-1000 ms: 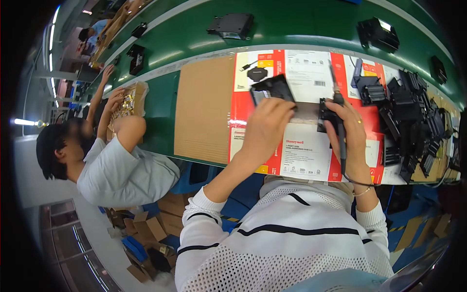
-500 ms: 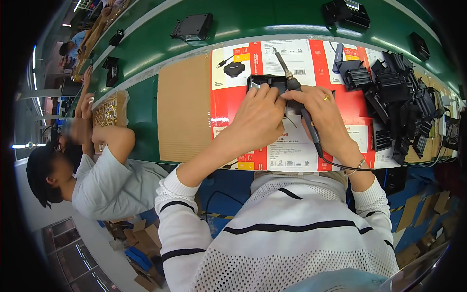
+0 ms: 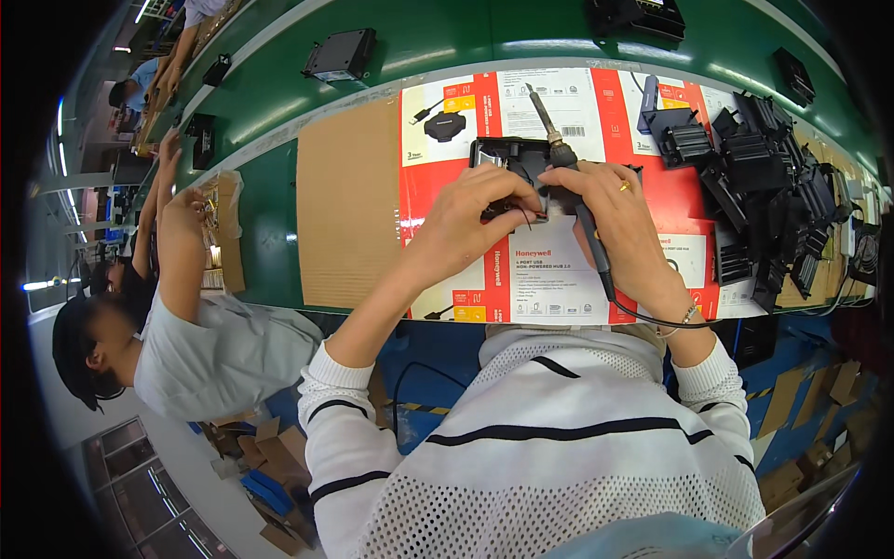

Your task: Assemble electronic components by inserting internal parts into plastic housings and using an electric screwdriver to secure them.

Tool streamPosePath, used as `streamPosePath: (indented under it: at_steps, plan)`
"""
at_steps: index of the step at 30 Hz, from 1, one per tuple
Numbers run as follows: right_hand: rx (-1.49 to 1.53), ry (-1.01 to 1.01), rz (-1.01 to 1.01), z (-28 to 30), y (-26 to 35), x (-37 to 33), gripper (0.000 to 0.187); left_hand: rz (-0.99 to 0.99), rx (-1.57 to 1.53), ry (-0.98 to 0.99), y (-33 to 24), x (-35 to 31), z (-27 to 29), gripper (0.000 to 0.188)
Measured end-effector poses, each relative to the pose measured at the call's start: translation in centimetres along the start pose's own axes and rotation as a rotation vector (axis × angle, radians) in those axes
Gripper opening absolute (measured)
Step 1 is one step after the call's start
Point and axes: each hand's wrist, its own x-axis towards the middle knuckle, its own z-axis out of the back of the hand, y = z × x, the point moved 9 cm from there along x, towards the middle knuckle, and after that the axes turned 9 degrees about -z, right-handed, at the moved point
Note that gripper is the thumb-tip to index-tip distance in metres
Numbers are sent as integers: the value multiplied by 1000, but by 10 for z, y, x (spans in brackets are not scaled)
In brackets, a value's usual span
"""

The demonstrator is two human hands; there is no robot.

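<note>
A soldering iron (image 3: 560,142) rests in my right hand (image 3: 616,219), its metal tip pointing away from me and its cable trailing down past the wrist. The right fingers are closed round its dark handle, beside a black plastic housing (image 3: 507,147) that lies on the printed cardboard. Over the near side of that housing my left hand (image 3: 466,224) has thumb and forefinger pinched together on a thin black wire (image 3: 529,218). The fingers of both hands cover much of the housing's inside.
To the right, a heap of black finned parts (image 3: 745,154) lies on the cardboard sheet (image 3: 346,200). Black units (image 3: 341,56) stand on the green table (image 3: 447,37) beyond. At left, a co-worker (image 3: 209,345) reaches by a box of brass-coloured parts (image 3: 223,228).
My left hand has drawn back slightly toward me and left, its thumb and forefinger now pinched at the wire. The soldering iron stays nearly still. The co-worker's arm has shifted.
</note>
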Motion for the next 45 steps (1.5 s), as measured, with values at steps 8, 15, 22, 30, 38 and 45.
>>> streamPosePath:
  at_steps: [8,15,22,30,38,45]
  plan:
    - [50,-204,-18,6,8,0,33,-119,36,-203,-2,-8,1,20]
    - [-38,-273,-15,11,11,2,19,-4,-65,-346,3,-11,1,14]
    - [-121,-322,52,8,10,-1,18,61,-33,-307,9,-15,3,18]
    - [-63,-349,28,9,0,-2,16,-103,-26,-323,-3,-18,0,27]
    - [18,-424,83,32,10,-11,17,255,-495,-151,-8,-11,-3,18]
    - [58,-407,-120,57,-38,-41,17,423,-518,493,-3,0,-26,7]
